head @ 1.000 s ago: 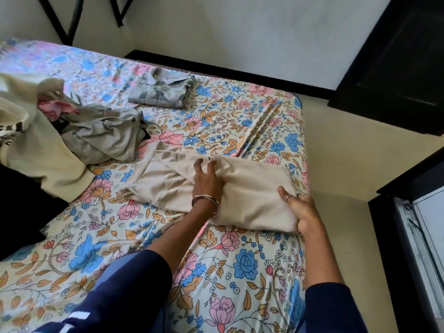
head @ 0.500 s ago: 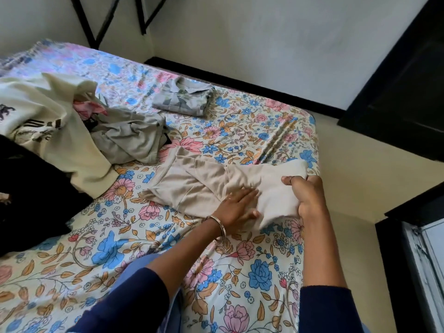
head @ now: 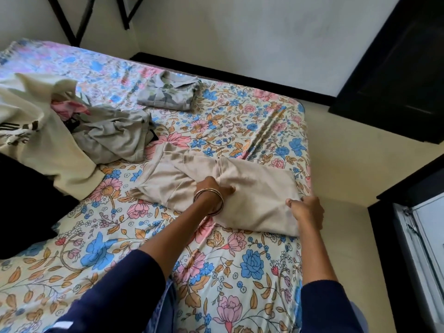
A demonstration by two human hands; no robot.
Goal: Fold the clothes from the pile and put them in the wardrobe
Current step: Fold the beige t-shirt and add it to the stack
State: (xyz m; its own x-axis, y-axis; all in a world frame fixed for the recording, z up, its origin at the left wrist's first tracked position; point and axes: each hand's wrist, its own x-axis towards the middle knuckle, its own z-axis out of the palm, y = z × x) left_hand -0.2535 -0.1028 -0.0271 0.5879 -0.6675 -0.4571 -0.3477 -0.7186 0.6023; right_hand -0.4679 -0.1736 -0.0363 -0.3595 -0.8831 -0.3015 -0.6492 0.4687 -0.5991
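on the floral bed (head: 149, 239), the left hand (head: 213, 188) pinches a fold at the middle of the beige garment (head: 254, 195); the right hand (head: 306, 212) grips its near right edge. far left lies the unfolded pile (head: 79, 131), with a folded grey shirt (head: 170, 93) beyond.

A matt, soft beige cloth garment (head: 240, 188) is seen, lightly creased. The bed (head: 240, 272) is covered in a smooth printed floral cotton-like sheet. Glossy metal bangles (head: 211, 198) are worn at the wrist. The wall (head: 240, 32) is finished in matt paint.
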